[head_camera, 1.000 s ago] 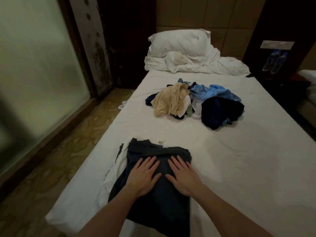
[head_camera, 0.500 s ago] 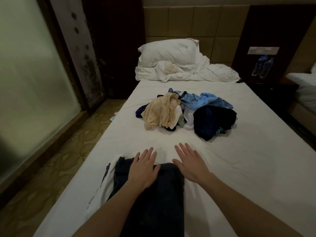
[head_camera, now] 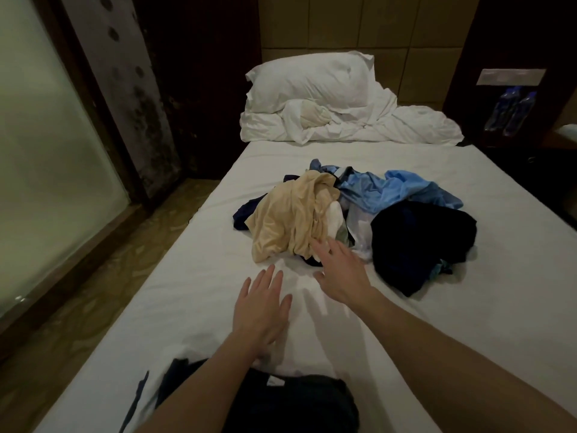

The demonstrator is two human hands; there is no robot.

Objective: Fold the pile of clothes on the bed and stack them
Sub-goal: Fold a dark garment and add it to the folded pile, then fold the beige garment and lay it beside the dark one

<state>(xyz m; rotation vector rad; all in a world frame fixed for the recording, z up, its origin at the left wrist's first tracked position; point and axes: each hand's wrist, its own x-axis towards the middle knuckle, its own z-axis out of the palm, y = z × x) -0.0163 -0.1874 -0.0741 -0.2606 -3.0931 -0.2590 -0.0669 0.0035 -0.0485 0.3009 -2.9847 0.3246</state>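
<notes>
Fingers spread and holding nothing, the right hand [head_camera: 338, 273] reaches the beige garment [head_camera: 293, 214] atop the unfolded pile [head_camera: 359, 214] mid-bed while the left hand [head_camera: 262, 307] hovers open nearer the folded dark stack [head_camera: 281, 401], so lifting that top piece alone should avoid dragging its neighbours

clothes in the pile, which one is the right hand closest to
The beige garment: the right hand has its fingertips at its near edge. The light blue shirt and the dark garment lie farther right.
</notes>
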